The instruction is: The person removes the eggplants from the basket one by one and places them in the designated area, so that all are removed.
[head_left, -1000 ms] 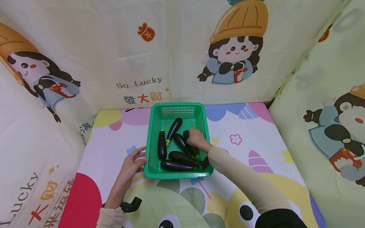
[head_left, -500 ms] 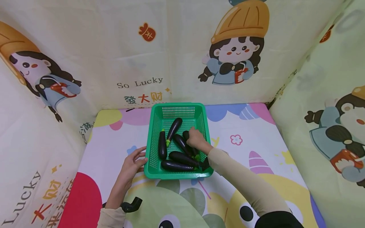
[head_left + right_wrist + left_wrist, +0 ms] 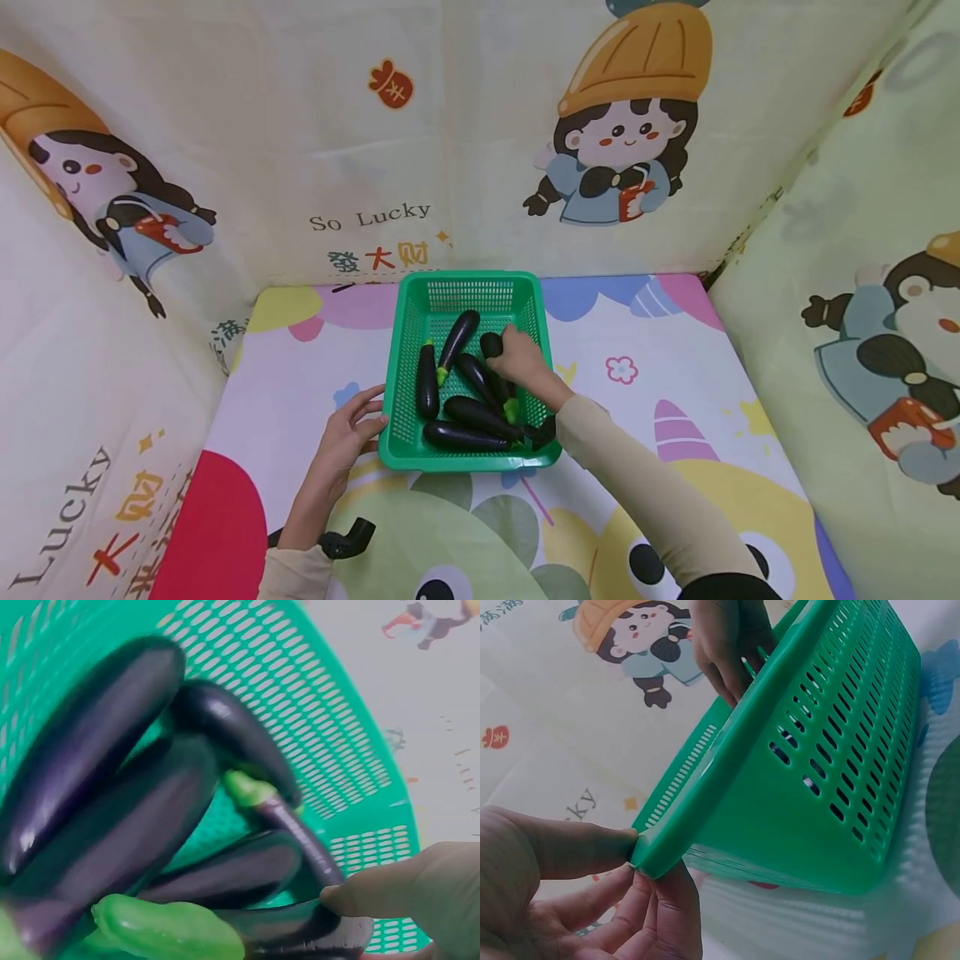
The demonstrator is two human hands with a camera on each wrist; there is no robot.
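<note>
A green plastic basket [image 3: 468, 463] with slotted sides holds several dark purple eggplants. My left hand [image 3: 347, 433] pinches its left rim, thumb on top and fingers beneath, as the left wrist view shows. Inside the basket, towards the right, my right hand [image 3: 519, 360] grips one eggplant [image 3: 492, 344]. That eggplant's green cap [image 3: 172, 930] points toward me, and part of its body is hidden by the hand. Beside it lies another eggplant [image 3: 477, 377]. Two more, a slanted eggplant [image 3: 459, 333] and an upright-lying eggplant [image 3: 427, 382], rest on the left side. Nearer me, an eggplant [image 3: 467, 436] lies crosswise.
The basket stands on a table with a colourful cartoon cloth [image 3: 622, 317]. A printed cloth wall [image 3: 480, 167] rises directly behind it, with more cloth at both sides. Black camera mounts [image 3: 347, 538] sit at the wrists.
My right hand has shifted slightly up and right with the eggplant in its grip, and more of the green cap shows. The left hand and basket stay in place.
</note>
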